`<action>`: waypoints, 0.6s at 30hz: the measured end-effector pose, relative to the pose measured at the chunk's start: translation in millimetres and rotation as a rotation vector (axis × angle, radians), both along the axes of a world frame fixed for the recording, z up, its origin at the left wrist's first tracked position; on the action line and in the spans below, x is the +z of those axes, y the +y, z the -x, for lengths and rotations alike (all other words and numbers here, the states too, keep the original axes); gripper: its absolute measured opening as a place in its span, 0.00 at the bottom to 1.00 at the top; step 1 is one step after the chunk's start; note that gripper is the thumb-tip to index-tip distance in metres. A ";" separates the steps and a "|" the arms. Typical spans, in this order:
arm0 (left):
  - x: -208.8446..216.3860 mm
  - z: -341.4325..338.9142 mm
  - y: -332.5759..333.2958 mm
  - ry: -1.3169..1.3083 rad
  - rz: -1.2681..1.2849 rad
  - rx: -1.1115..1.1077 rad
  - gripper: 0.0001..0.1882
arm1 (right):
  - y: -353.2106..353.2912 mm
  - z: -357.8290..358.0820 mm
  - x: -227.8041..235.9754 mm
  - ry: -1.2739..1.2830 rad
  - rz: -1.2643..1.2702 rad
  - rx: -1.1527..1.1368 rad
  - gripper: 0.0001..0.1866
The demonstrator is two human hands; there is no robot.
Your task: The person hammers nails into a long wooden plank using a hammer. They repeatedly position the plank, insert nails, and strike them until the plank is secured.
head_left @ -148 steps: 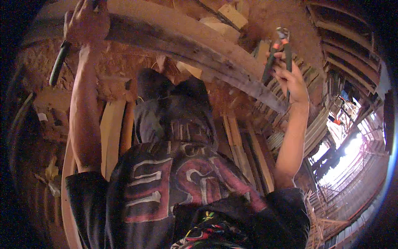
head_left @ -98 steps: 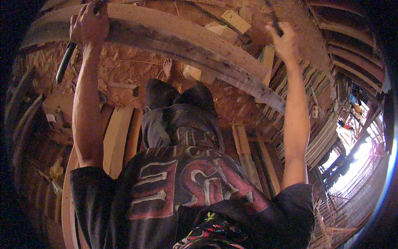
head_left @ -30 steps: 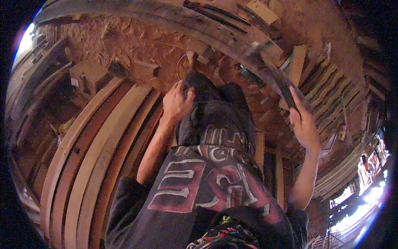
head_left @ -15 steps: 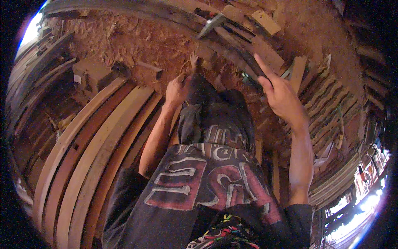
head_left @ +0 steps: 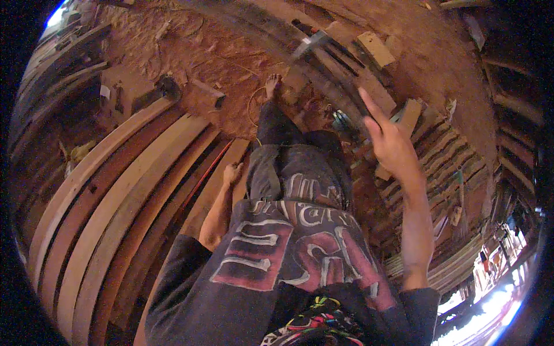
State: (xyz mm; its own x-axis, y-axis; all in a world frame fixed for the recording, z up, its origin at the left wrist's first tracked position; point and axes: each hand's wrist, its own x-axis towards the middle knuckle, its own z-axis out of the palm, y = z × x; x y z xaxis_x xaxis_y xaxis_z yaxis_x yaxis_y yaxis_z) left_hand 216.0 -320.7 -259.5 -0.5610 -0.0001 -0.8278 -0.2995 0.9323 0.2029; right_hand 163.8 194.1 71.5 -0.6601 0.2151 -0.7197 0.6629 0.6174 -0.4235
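Though dim, brown floor (head_left: 190,49) beside planks (head_left: 138,167), right hand (head_left: 394,147) around hammer (head_left: 304,46), left hand (head_left: 232,173) of unclear grip.

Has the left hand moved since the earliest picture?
Yes: the left hand has moved from over the long beam back toward the body, near a plank.

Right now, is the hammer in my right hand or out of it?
In. The hammer extends from your right hand, handle in its grip.
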 end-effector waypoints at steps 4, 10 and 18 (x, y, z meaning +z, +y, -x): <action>83.8 66.6 92.5 0.288 -0.125 -0.117 0.20 | -1.7 36.3 -26.3 0.398 -0.051 0.179 0.26; 74.5 88.0 116.3 0.327 -0.327 0.333 0.18 | 36.0 -47.6 -10.8 0.311 0.049 0.008 0.26; 20.4 25.3 70.1 0.170 -0.183 0.134 0.20 | 21.1 -5.1 -4.1 0.512 -0.108 0.074 0.26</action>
